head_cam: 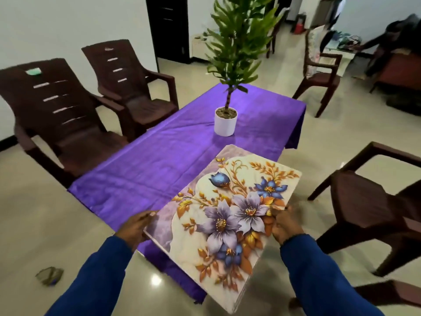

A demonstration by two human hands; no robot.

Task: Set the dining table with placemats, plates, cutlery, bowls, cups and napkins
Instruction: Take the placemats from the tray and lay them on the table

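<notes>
Purple-clothed tabletop (159,156) is bare apart from a potted plant (225,120), and left hand (134,226) and right hand (286,224) fingers pinch the placemat stack's (227,213) side edges over the near right corner; looks light, floppy, slidey.

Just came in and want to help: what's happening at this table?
A person in blue sleeves holds a floral placemat by its two sides, left hand and right hand, over the near end of the table. The purple tablecloth carries only a potted plant. No plates, cutlery, bowls, cups or napkins are out yet.
</notes>
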